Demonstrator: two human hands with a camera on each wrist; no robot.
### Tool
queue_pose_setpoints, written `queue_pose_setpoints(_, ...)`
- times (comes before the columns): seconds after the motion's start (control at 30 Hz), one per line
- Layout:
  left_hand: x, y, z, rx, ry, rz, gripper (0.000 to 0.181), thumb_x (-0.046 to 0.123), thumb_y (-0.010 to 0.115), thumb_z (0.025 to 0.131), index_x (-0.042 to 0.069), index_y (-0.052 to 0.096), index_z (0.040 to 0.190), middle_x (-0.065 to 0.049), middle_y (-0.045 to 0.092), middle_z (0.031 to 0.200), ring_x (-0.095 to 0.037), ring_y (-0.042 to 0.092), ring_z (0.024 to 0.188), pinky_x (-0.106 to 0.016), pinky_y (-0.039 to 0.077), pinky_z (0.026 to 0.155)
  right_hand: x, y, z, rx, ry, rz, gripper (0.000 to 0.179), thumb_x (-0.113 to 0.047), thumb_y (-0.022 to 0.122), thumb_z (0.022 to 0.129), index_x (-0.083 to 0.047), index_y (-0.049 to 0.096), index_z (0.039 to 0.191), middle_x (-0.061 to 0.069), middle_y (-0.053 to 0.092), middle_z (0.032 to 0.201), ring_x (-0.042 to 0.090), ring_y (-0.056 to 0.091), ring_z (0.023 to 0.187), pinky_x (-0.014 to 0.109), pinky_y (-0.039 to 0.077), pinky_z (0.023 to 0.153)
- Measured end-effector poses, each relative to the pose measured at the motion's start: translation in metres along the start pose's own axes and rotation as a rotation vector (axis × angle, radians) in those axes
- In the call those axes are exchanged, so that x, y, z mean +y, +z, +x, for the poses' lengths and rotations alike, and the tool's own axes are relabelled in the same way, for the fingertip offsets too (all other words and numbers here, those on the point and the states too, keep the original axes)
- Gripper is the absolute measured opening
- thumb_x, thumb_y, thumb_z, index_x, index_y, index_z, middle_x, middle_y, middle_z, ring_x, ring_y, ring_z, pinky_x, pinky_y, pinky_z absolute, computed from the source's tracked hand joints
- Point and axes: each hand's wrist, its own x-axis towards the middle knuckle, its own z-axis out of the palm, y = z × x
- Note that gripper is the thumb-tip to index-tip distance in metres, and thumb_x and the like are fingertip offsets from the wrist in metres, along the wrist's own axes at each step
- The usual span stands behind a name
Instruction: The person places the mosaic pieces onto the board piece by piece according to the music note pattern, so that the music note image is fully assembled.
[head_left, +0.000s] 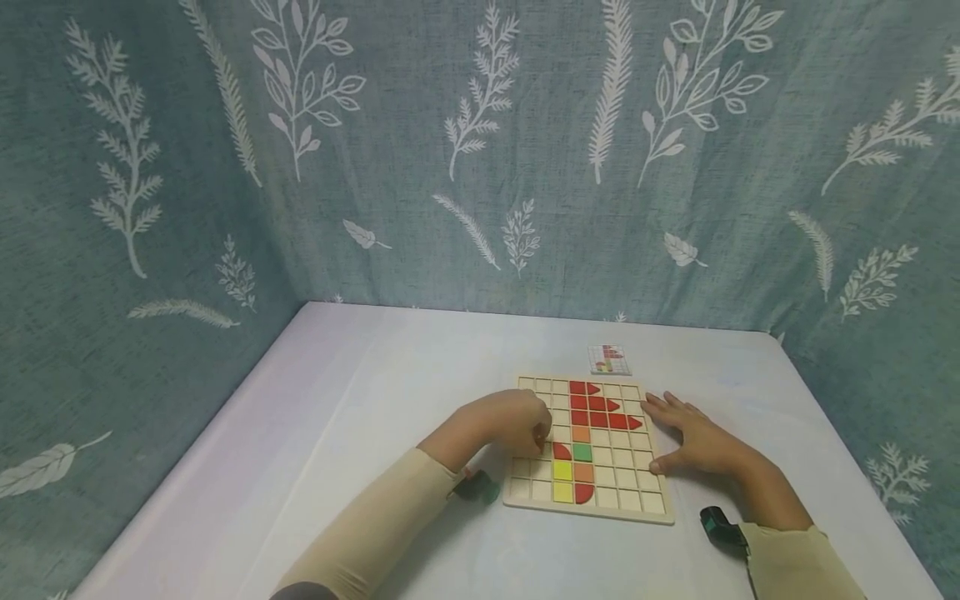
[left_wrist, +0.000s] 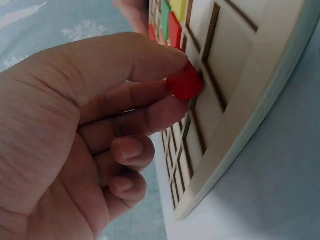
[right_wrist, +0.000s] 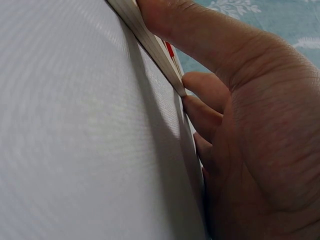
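Observation:
A wooden grid board (head_left: 632, 502) lies on the table, with flat coloured tiles set in some of its squares. Between thumb and fingertips, my left hand (head_left: 517, 423) pinches a small red tile with a rounded side (left_wrist: 186, 84), low over a square left of the laid tiles. The ring and little fingers are curled in. My right hand (head_left: 702, 442) rests along the board's right edge, thumb touching the rim and fingers spread loosely. Near the left hand sit a red quarter-round tile (head_left: 561, 451), a green tile (head_left: 582, 452) and a yellow tile (head_left: 562, 471).
Behind the board lies a small pattern card (head_left: 609, 360) with a printed grid. Rows of red tiles (head_left: 588, 403) fill part of the board's upper half. A white cloth (head_left: 390, 383) covers the table, and a leaf-patterned curtain (head_left: 480, 167) stands behind it.

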Motion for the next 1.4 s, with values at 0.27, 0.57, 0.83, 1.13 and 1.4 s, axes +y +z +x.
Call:
queue_pose_setpoints(0.27,0.0,0.001,-0.001,-0.006,0.06,-0.043,0.008,0.017,0.078,0.083,0.022,0.078,0.09,0.015,0.065,0.081,-0.005,0.056,0.07,-0.02,0.05,0.073,0.001,-0.001,0.003,0.004,-0.002,-0.012,0.117,-0.062,0.081,0.06,-0.008,0.034,0.151,0.018,0.021,0.157,0.045,0.005,0.143,0.067,0.007,0.107)
queue_pose_setpoints(0.57,0.006,0.004,0.001,-0.014,0.104,0.044,0.03,0.012,0.07,0.089,0.03,0.073,0.112,0.018,0.066,0.1,-0.003,0.058,0.089,-0.027,0.048,0.084,0.005,-0.002,0.004,0.008,-0.018,-0.007,0.115,-0.061,0.082,0.059,-0.008,0.035,0.15,0.017,0.022,0.157,0.044,0.006,0.144,0.064,0.006,0.109)
queue_pose_setpoints(0.83,0.015,0.006,0.001,-0.031,0.083,0.082,0.026,0.022,0.07,0.091,0.035,0.073,0.113,0.021,0.065,0.102,-0.004,0.057,0.092,-0.03,0.046,0.092,0.002,-0.002,0.002,0.008,-0.019,-0.008,0.115,-0.061,0.081,0.06,-0.008,0.035,0.151,0.017,0.022,0.157,0.044,0.006,0.143,0.065,0.006,0.108)
queue_pose_setpoints(1.13,0.017,0.006,0.003,-0.041,0.06,0.101,0.026,0.021,0.068,0.092,0.036,0.073,0.112,0.021,0.066,0.101,-0.006,0.056,0.087,-0.03,0.047,0.091,-0.001,-0.002,0.001,0.003,-0.024,-0.009,0.115,-0.061,0.082,0.06,-0.006,0.035,0.15,0.018,0.023,0.157,0.044,0.006,0.143,0.063,0.005,0.109)
queue_pose_setpoints(1.4,0.017,0.002,-0.004,-0.037,0.015,0.137,0.03,0.017,0.064,0.094,0.034,0.069,0.118,0.015,0.066,0.103,-0.007,0.056,0.088,-0.031,0.048,0.087,-0.002,-0.002,0.0,0.007,-0.025,-0.008,0.115,-0.06,0.082,0.06,-0.005,0.035,0.15,0.019,0.023,0.156,0.044,0.006,0.143,0.061,0.004,0.11)
